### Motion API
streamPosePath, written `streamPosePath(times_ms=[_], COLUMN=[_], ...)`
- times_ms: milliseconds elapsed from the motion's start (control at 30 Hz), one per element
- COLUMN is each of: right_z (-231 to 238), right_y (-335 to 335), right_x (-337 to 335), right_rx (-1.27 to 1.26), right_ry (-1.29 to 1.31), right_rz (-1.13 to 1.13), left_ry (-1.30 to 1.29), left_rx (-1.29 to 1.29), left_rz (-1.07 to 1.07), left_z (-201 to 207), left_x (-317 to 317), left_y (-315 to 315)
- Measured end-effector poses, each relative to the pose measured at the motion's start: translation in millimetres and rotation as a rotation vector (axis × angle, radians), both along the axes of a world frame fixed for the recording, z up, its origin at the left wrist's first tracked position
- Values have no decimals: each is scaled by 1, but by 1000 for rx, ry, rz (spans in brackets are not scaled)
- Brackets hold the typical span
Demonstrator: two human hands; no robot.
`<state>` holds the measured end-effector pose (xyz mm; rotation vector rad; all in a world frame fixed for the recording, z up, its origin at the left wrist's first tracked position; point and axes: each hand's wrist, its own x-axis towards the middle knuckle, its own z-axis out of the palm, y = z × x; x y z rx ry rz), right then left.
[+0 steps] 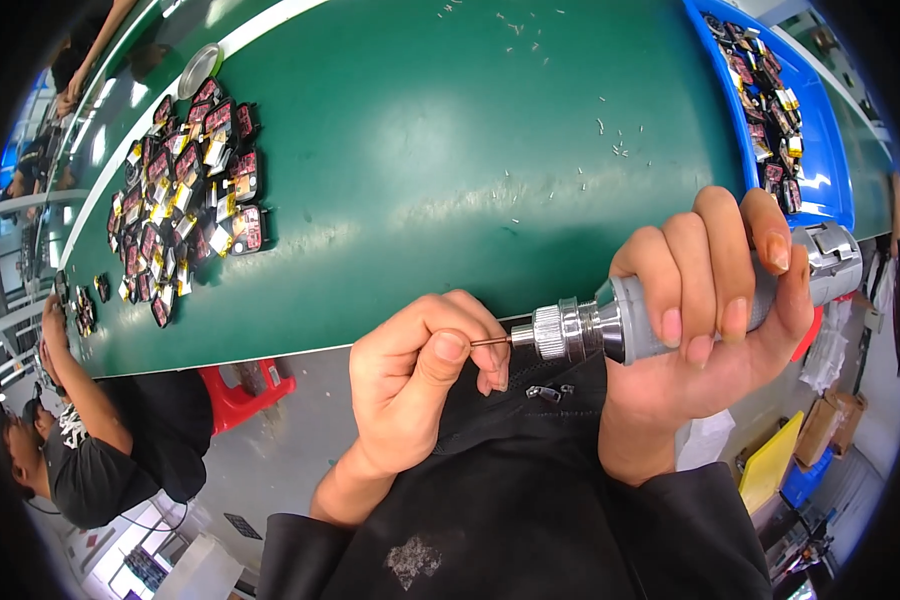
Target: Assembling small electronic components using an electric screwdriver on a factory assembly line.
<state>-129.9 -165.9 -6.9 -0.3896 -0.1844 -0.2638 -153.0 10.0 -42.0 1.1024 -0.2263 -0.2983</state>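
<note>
My right hand is wrapped around the grey body of an electric screwdriver, which lies level and points left. From its silver chuck a thin copper-coloured bit sticks out. The fingers of my left hand are pinched at the tip of that bit; whether a small screw is between them is hidden. Both hands are held in front of my body at the near edge of the green table.
A pile of small black electronic units with yellow-taped parts covers the table's left. Tiny screws lie scattered at the far middle. A blue tray with more units stands at right. Beyond a red stool, a person works at left.
</note>
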Motion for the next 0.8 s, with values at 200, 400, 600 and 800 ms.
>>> streamPosePath(times_ms=[200,400,600,800], right_z=[3,1,1,1], right_y=[0,-3,-5,-12], right_x=[-2,-1,-3,-3], right_rx=[43,4,42,-70], right_ry=[18,-1,6,-36], right_rz=[-1,23,22,71], left_ry=[82,53,19,35], left_rx=[-185,-113,-110,-41], left_rz=[-56,-97,-109,-69], left_z=[-3,-4,-5,-3], left_x=[1,4,5,5], left_y=[-1,1,-1,-1])
